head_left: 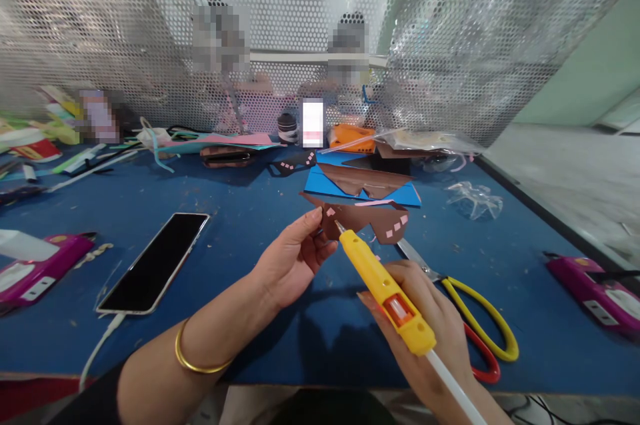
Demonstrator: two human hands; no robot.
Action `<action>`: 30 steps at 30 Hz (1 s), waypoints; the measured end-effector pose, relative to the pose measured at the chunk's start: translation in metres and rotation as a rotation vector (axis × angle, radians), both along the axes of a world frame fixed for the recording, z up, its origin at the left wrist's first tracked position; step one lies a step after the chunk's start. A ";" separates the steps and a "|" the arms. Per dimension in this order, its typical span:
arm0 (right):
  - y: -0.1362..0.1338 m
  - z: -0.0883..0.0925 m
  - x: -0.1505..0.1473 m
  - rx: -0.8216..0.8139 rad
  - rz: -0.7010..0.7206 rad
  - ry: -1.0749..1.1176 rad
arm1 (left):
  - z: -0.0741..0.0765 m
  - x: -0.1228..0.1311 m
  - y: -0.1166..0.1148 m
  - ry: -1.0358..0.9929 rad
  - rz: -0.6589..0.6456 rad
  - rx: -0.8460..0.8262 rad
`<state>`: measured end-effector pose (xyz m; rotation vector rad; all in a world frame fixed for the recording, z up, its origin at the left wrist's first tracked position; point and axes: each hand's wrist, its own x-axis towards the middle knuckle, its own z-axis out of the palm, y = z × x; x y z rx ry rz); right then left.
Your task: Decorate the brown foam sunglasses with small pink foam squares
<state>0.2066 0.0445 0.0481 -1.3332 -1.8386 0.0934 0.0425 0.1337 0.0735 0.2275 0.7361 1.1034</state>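
My left hand (295, 255) pinches the left end of a pair of brown paper glasses (357, 217), which carries several small pink squares. In my right hand (425, 318) is a yellow glue gun (383, 281) with a glue stick coming out of its back end. Its metal tip points at the left lens of the glasses, close to a pink square; I cannot tell whether it touches. Beyond the held glasses, another brown glasses-shaped cutout (345, 176) lies on a blue sheet (327, 193). Scissors (480, 318) with yellow and red handles lie beside my right hand.
A charging phone (155, 265) lies left on the blue table (230, 238). Purple power strips (55, 271) sit at both sides. Dark glasses (293, 163) with pink squares, paper sheets (225, 145) and clear plastic (475, 199) lie farther back. A perforated metal screen (285, 5) stands behind, people beyond it.
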 end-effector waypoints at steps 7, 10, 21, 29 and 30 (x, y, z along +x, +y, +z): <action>0.001 -0.001 0.001 0.011 0.008 -0.014 | 0.001 0.000 -0.001 -0.014 -0.017 0.016; 0.001 -0.001 0.001 0.018 0.010 -0.018 | 0.002 0.000 -0.001 -0.007 -0.014 0.013; 0.000 -0.002 0.000 0.017 -0.007 0.012 | 0.003 0.001 -0.002 0.004 -0.007 0.007; 0.000 -0.003 -0.003 -0.001 -0.021 0.047 | 0.001 0.001 -0.001 0.013 -0.015 0.009; 0.000 -0.003 -0.003 0.000 -0.023 0.048 | 0.001 0.001 -0.002 0.011 -0.017 0.011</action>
